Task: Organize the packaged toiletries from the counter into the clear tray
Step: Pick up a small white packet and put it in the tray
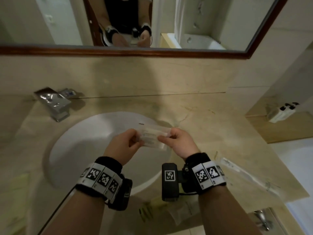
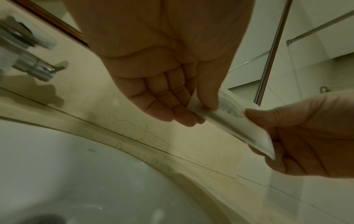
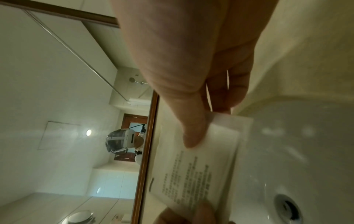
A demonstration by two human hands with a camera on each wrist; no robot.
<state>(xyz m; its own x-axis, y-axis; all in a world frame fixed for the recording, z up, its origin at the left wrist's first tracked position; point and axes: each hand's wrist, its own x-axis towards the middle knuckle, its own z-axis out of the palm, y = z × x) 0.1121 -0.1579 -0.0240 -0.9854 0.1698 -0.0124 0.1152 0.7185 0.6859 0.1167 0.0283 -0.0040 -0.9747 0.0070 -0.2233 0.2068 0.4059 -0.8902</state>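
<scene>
A flat white packet with small printed text is held level over the sink basin. My left hand pinches its left end between thumb and fingers, and my right hand pinches its right end. In the left wrist view my left hand nips the packet at its end, with the right hand at the other. The right wrist view has my right hand with its thumb pressed on the packet. A clear plastic piece, perhaps the tray, lies blurred on the counter at right.
A chrome faucet stands at the back left, under the wood-framed mirror. More packets lie at the counter's front edge, and a pale green one at far left. A white object with black caps sits on a lower ledge at right.
</scene>
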